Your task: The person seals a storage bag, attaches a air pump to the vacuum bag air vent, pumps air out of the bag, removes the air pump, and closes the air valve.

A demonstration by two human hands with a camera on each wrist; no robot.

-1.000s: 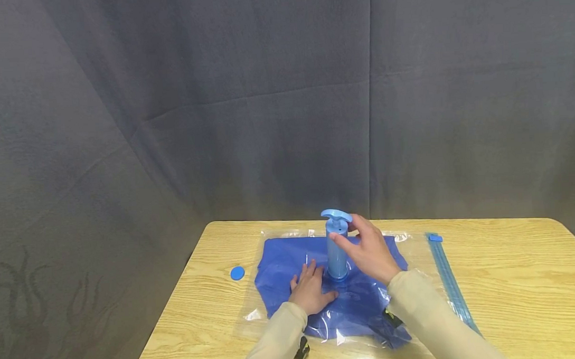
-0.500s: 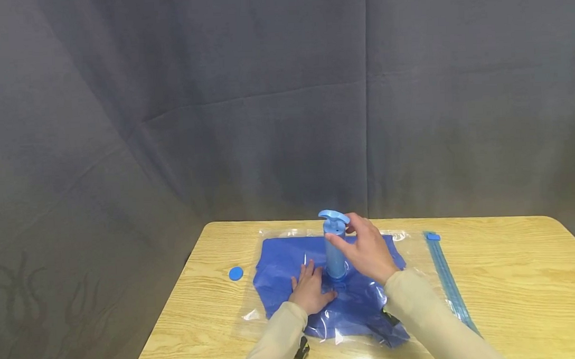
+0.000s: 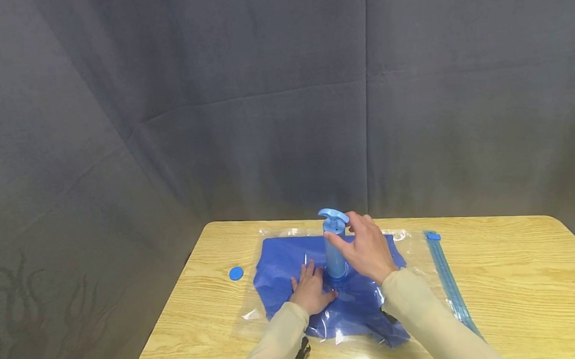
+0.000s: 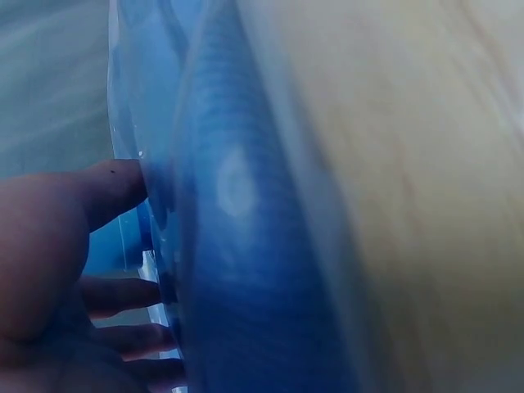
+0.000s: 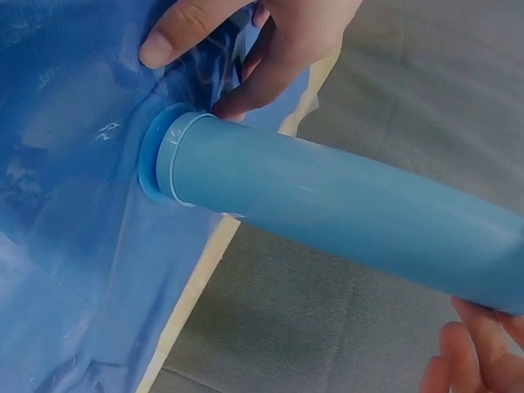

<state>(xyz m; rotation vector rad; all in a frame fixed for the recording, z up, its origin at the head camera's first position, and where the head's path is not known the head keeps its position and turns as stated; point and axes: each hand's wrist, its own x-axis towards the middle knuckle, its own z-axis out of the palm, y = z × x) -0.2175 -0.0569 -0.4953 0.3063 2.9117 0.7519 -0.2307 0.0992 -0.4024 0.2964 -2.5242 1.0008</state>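
Top of the pump (image 5: 336,209) beyond the right wrist view's edge, tabletop (image 4: 434,180) blurry in the left one

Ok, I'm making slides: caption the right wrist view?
Left hand on a clear plastic bag of blue fabric, right hand holding a light-blue cylindrical pump.

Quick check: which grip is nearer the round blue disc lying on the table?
Left. The left grip rests on the clear bag, to the right of the blue disc; the right grip is farther right, holding the pump near its top.
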